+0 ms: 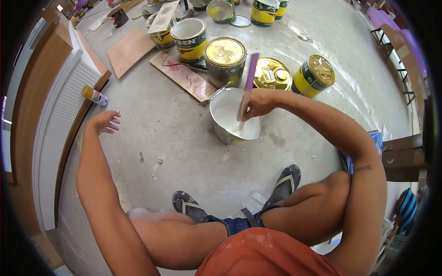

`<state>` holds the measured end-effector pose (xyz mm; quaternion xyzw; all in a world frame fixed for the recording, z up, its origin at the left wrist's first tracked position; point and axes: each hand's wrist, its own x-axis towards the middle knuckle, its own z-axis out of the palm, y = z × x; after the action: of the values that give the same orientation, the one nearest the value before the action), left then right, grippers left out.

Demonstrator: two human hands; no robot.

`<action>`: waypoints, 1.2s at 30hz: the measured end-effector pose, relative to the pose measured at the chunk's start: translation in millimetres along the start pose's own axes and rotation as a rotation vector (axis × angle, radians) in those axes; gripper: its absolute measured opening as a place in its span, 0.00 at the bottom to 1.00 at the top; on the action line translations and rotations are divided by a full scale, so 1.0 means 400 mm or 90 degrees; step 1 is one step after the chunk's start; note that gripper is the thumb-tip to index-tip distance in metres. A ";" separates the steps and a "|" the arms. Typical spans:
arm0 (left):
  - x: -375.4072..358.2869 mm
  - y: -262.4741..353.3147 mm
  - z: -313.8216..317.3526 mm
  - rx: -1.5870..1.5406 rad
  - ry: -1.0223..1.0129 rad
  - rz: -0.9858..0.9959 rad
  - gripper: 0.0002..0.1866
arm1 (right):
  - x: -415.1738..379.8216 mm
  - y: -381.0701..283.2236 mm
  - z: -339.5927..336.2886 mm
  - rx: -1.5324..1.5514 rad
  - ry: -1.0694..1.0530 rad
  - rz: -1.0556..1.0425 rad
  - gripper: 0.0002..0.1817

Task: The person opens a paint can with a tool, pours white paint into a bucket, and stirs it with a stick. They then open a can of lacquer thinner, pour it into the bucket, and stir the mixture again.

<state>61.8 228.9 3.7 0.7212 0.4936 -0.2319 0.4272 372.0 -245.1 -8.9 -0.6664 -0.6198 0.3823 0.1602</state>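
My right hand [258, 103] is closed around a flat stick [252, 71] whose upper end is purple. Its lower part reaches into an open metal paint can [223, 132] on the floor in front of me. White paint [227, 109] covers the can's inside, and the stick's tip is hard to make out there. Off to the left, my left hand [107, 122] hangs with fingers apart and holds nothing; whitish smears mark its fingertips. Just beyond it stands a spray can [95, 95] with a yellow-brown cap, beside a white ribbed panel [64, 124].
Behind the open can are a gold-topped can [224, 62], a gold-lidded can [272, 73], another can [314, 76] and a white-rimmed can [189, 41]. A paint-stained board [183, 77] and a wooden panel [131, 53] lie on the floor. My sandalled feet [189, 206] flank the near floor.
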 end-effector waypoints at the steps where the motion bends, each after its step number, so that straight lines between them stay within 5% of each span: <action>1: 0.001 0.005 0.001 -0.001 -0.003 0.005 0.26 | -0.001 0.005 -0.013 -0.030 -0.046 0.016 0.14; 5: 0.000 0.025 0.008 0.007 0.000 0.012 0.26 | 0.003 -0.036 -0.047 -0.253 0.045 0.143 0.10; 7: -0.004 0.030 0.010 0.007 0.002 0.011 0.26 | 0.021 0.005 -0.016 -0.281 0.106 0.125 0.09; 9: -0.005 0.031 0.011 0.012 0.005 0.011 0.26 | 0.025 0.011 0.013 -0.198 0.223 -0.042 0.10; 13: -0.009 0.029 0.011 0.018 0.009 0.009 0.27 | 0.023 -0.009 0.025 -0.050 0.148 -0.126 0.12; 18: -0.010 0.020 0.005 0.018 0.003 0.011 0.28 | -0.001 -0.023 -0.016 0.011 -0.059 -0.036 0.13; 26: -0.021 0.009 0.000 0.011 0.019 0.007 0.25 | 0.013 -0.053 -0.023 -0.322 0.094 0.152 0.09; 28: -0.022 0.008 -0.002 0.002 0.010 0.001 0.24 | 0.023 -0.018 0.013 -0.202 0.221 -0.085 0.09; 29: -0.023 0.010 -0.002 0.004 0.009 0.002 0.24 | 0.024 -0.005 0.025 -0.201 0.223 -0.084 0.09; 31: -0.026 0.009 -0.002 0.005 0.013 0.006 0.23 | 0.024 -0.017 0.039 -0.046 0.151 -0.133 0.13; 36: -0.022 0.008 -0.005 0.000 0.012 0.010 0.22 | 0.013 -0.016 0.003 0.040 -0.091 0.036 0.12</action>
<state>60.8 225.7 12.5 0.7271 0.4921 -0.2214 0.4244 366.4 -239.1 -6.9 -0.6493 -0.5981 0.4528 0.1252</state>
